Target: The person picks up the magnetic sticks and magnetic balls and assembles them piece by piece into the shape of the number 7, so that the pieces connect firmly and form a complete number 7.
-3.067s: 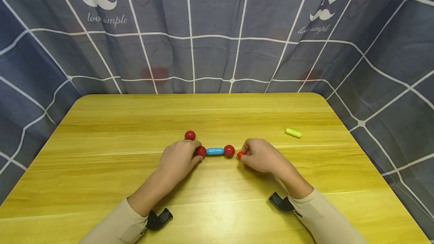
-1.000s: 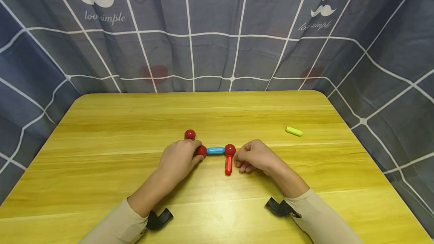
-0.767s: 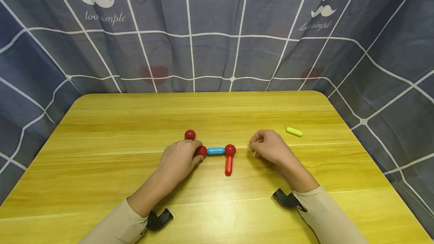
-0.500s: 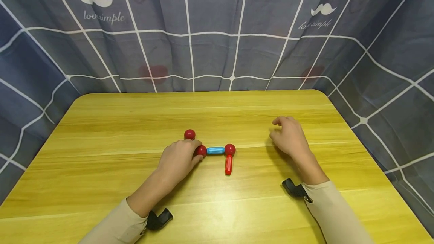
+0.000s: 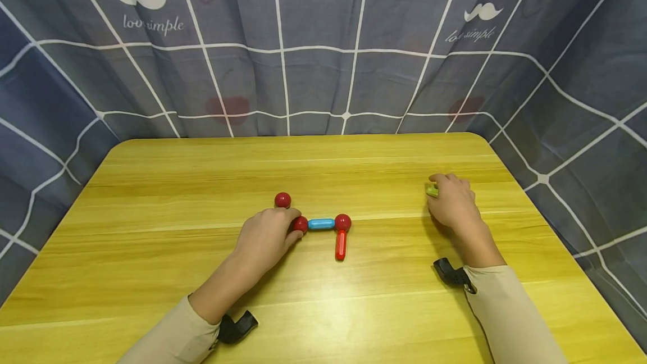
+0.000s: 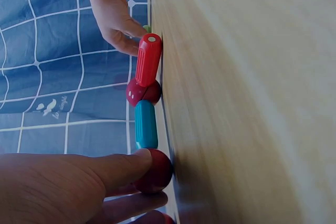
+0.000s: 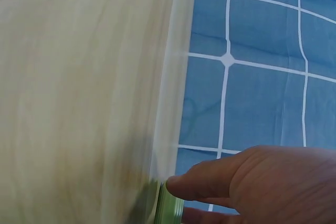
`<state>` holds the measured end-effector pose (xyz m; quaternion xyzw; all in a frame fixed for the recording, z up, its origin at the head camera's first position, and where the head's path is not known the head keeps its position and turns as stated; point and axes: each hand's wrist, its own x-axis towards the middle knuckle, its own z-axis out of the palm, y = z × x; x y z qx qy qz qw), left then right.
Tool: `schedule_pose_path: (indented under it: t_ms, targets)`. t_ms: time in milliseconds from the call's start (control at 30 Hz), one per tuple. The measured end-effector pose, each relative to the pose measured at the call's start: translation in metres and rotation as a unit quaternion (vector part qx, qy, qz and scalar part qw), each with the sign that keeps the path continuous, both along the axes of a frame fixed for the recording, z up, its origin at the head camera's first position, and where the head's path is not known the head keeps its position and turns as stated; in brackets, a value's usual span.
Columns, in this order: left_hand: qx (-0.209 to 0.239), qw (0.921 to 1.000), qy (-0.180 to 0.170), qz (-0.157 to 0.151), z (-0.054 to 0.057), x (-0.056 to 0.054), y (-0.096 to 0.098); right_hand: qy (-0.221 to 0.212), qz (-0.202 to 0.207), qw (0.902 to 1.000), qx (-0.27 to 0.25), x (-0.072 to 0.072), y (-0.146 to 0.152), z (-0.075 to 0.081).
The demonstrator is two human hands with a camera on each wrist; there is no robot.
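On the left, my left hand pinches a red ball between thumb and fingers. From that ball a blue ribbed rod runs right to a second red ball. A red ribbed rod extends from this ball toward the front. Behind my left hand, another red ball shows, its near side partly hidden. At the right, my right hand is over a yellow-green rod, fingers loosely spread around it. In the right wrist view the thumb tip is right at the rod.
The wooden table has rounded back corners. A dark blue checked curtain hangs behind it and along both sides. Black wrist straps stick out from both sleeves.
The red rod now joins the right-hand ball, let go by my right hand. That hand has moved right and back to the yellow-green rod. My left hand has stayed on its ball.
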<state>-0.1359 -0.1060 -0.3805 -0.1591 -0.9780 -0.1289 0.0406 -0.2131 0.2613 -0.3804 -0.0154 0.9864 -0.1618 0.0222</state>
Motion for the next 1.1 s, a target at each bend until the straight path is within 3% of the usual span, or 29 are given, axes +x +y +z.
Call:
schedule_pose_path:
  t_ms: [733, 1100]
  targets:
    - [-0.007, 1.0, -0.002, 0.003, 0.001, 0.0, 0.001, 0.024, 0.037, 0.999, 0.005, 0.001, 0.008, -0.001]
    - [-0.007, 1.0, -0.003, 0.004, 0.001, 0.001, 0.0, -0.008, 0.063, 0.998, 0.006, 0.003, -0.007, 0.001]
